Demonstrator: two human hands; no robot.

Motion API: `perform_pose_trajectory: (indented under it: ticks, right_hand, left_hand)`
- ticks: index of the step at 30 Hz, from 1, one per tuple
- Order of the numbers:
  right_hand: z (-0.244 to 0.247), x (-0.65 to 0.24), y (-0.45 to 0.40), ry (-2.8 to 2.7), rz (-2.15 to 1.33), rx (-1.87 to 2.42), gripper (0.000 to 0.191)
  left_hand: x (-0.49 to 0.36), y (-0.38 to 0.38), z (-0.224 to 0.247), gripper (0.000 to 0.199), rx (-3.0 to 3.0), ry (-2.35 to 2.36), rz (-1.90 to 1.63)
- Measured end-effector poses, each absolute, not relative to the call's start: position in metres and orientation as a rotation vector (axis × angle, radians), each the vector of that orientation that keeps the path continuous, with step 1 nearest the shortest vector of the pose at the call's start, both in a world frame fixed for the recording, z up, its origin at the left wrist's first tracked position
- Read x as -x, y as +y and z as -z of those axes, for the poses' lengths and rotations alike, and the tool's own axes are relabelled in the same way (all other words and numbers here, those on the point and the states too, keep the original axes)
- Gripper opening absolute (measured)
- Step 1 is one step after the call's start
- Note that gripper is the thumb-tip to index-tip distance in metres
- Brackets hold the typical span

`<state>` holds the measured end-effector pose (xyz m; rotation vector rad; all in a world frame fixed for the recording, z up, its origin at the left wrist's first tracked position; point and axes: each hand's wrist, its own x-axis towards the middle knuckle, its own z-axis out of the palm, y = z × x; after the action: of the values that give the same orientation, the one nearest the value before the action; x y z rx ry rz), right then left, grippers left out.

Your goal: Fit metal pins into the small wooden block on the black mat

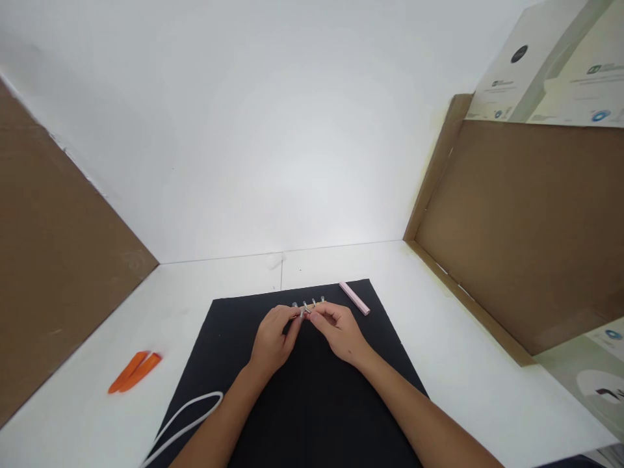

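Note:
Near the far edge of the black mat (312,403), both hands meet around a small light wooden-looking strip (309,307). Several short metal bolts or pegs (314,302) stick up along it. My left hand (273,335) is closed, its thumb and index finger pinching around the strip's left end, by a silvery metal piece (301,316). From the other side, my right hand (344,331) closes its thumb and forefinger on the strip's right part. The fingers cover much of the strip, so its full shape is hidden.
A pink bar-shaped object (355,298) lies on the mat to the right. Two orange pieces (134,372) rest on the white table (170,312) at left. A white cable (190,416) loops beside my left forearm. Cardboard panels (517,227) stand at both sides.

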<state>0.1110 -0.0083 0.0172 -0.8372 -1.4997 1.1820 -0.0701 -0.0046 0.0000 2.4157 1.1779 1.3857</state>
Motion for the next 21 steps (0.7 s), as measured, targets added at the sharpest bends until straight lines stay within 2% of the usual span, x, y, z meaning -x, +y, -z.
perform_pose_trajectory:
  ticks: [10, 21]
  right_hand:
    - [-0.0239, -0.1109, -0.0109, -1.565, -1.179, 0.784, 0.014]
    - [-0.0196, -0.1078, -0.0085, -1.348, -1.333, 0.788, 0.024]
  left_hand:
    - [0.0695, -0.0047, -0.0026, 0.011, -2.410, 1.211, -1.463]
    - [0.0677, -0.0059, -0.0023, 0.011, -2.412, 1.172, -1.479]
